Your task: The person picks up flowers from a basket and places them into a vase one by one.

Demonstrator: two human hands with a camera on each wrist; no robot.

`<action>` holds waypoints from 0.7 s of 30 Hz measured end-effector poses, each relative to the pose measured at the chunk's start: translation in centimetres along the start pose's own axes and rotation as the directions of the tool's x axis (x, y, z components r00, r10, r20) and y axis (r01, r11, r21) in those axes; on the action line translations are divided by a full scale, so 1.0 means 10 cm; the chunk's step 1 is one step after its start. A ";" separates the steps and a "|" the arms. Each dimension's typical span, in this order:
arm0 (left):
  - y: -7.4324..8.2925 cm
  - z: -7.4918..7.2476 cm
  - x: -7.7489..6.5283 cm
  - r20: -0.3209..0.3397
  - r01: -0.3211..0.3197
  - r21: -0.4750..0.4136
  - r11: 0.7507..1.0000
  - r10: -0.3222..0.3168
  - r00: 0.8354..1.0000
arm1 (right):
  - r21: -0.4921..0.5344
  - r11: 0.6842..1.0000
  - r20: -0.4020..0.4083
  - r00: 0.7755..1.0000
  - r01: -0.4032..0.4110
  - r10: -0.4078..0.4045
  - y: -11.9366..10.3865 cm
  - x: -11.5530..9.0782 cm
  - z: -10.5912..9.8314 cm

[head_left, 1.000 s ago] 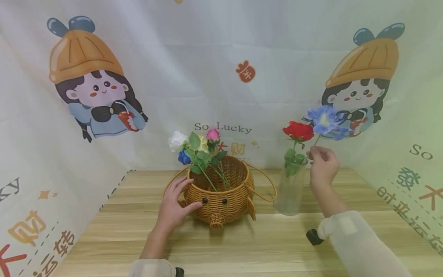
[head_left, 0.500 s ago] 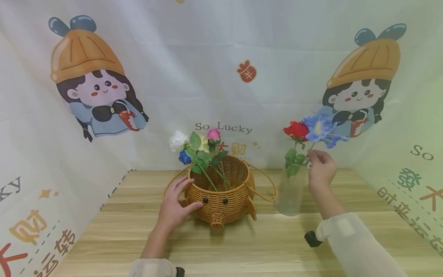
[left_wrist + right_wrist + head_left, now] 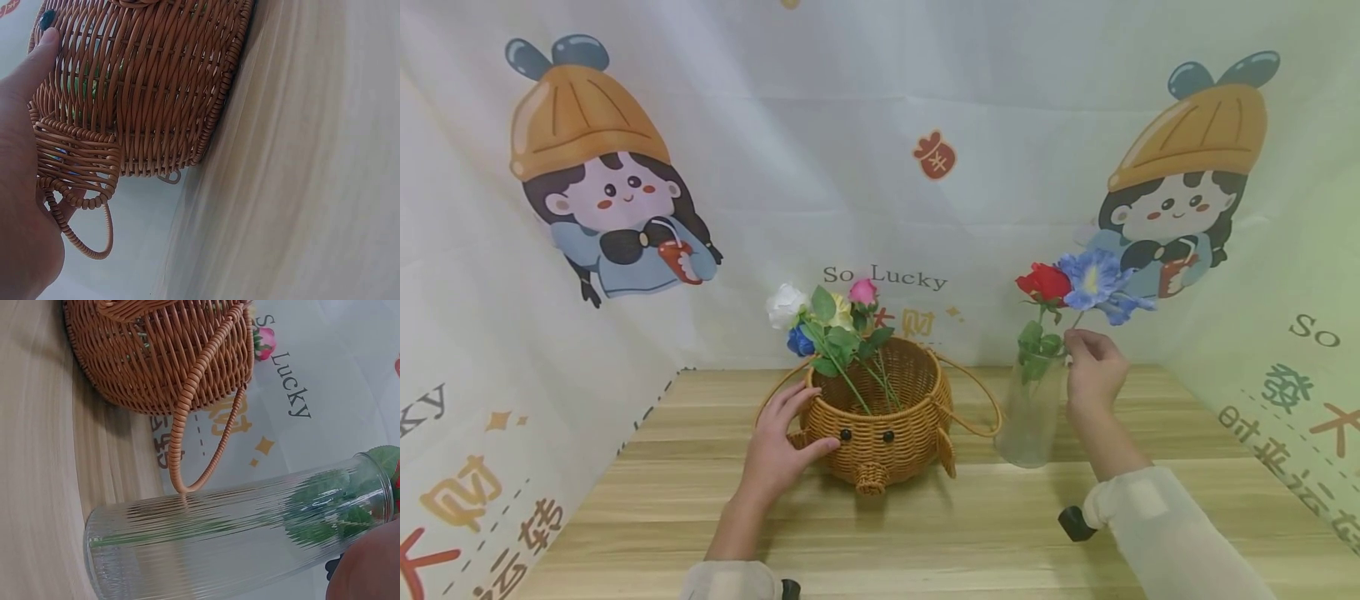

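Pale wood-grain tabletop (image 3: pixel 880 554). Left hand (image 3: pixel 781 442) grips round brown wicker pig-faced basket (image 3: pixel 880 450); right hand (image 3: pixel 1096 371) pinches blue ruffled-petal flower (image 3: pixel 1094 282) just beside clear ribbed cylindrical vase's (image 3: pixel 1024 425) rim. White cartoon-printed backdrop (image 3: pixel 820 167) behind.

1. The basket (image 3: pixel 917 437) is standing on the table (image 3: pixel 700 533), left of the vase (image 3: pixel 1026 425).
2. Several flowers (image 3: pixel 786 306) are leaning leftward in the basket.
3. A rose (image 3: pixel 1042 283) is standing in the vase.
4. The left hand (image 3: pixel 782 437) is gripping the basket's left side.
5. The right hand (image 3: pixel 1096 371) is holding another flower (image 3: pixel 1093 279) right of the rose.
6. A backdrop (image 3: pixel 797 167) is hanging behind.
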State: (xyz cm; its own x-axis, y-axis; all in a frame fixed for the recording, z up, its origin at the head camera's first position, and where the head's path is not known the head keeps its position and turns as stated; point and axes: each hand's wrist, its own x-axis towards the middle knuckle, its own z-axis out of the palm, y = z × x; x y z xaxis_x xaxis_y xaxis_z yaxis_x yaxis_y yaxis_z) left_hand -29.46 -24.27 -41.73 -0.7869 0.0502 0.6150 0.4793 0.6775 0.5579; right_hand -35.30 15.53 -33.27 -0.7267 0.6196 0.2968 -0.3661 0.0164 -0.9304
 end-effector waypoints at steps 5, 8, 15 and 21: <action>0.01 0.00 0.00 -0.001 0.003 -0.004 1.000 -0.003 1.000 | 0.031 0.999 0.007 1.000 -0.022 0.021 -0.01 -0.02 -0.02; 0.01 0.00 -0.01 -0.003 0.003 -0.008 1.000 -0.003 1.000 | 0.029 0.999 0.024 0.999 -0.039 0.038 -0.01 -0.04 -0.05; 0.00 0.00 -0.01 -0.004 0.003 -0.009 1.000 -0.003 1.000 | 0.017 0.999 0.031 0.999 -0.045 0.044 0.02 -0.10 -0.14; 0.01 0.00 0.00 -0.003 0.005 -0.010 1.000 -0.005 1.000 | 0.029 0.998 0.080 0.996 -0.050 0.048 0.02 -0.17 -0.22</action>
State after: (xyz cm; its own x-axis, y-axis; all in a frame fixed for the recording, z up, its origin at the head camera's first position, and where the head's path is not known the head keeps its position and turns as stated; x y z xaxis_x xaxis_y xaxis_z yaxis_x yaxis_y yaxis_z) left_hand -29.37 -24.21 -41.64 -0.7882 0.0450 0.6137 0.4794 0.6701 0.5666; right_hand -32.86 16.15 -34.41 -0.7876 0.5547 0.2683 -0.3461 -0.0379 -0.9374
